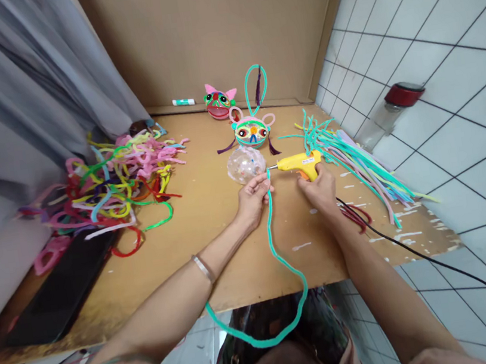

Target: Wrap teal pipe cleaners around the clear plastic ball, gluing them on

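My left hand [254, 203] pinches a long teal pipe cleaner [270, 232] near its upper end. From there the stem hangs past the table's front edge and loops back under my left forearm. In my right hand [321, 188] is a yellow hot glue gun [298, 163], its nozzle pointing left at the pinched end. Whether the nozzle touches it, I cannot tell. Just beyond my left fingers sits a clear plastic ball [245, 165]. Behind it stands a decorated animal-face ornament [252, 132] with pink ears, tassels and a teal loop on top.
Loose coloured pipe cleaners [111, 176] are heaped on the left, beside a dark flat slab [63, 291]. More straight stems [357, 160] lie at right. A pink-eared ornament [218, 102] and a glue stick [183, 102] are at the back. The gun's black cord [416, 254] trails off right.
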Action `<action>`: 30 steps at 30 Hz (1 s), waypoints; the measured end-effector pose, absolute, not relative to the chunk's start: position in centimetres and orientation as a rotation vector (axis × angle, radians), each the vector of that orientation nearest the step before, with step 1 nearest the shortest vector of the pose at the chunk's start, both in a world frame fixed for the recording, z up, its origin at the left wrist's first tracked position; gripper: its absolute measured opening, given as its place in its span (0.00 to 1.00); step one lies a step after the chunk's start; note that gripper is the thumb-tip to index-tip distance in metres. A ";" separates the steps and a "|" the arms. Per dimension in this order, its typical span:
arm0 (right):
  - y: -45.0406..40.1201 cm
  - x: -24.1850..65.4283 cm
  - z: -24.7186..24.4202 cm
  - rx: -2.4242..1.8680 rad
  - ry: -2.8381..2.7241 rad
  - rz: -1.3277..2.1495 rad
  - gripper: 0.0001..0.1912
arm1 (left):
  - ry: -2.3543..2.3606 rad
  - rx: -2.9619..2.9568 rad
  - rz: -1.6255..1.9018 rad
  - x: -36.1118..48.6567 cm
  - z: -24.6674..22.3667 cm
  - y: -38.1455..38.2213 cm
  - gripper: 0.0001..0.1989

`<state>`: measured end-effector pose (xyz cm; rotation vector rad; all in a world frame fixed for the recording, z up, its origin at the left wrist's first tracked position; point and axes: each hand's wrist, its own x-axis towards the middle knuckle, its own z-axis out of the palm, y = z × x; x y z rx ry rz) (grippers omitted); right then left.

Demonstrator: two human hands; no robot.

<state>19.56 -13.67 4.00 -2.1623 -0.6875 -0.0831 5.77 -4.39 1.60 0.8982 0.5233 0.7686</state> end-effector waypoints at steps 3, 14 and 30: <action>-13.7 19.8 4.0 -2.148 -0.650 -0.090 0.12 | 0.519 0.893 0.772 5.8 1.6 -4.4 0.23; -13.5 19.1 3.7 -2.119 -0.636 0.007 0.12 | 0.503 0.890 0.765 5.9 1.3 -4.4 0.23; -13.4 19.4 3.5 -2.112 -0.598 0.004 0.12 | 0.529 0.929 0.763 5.9 1.4 -4.5 0.25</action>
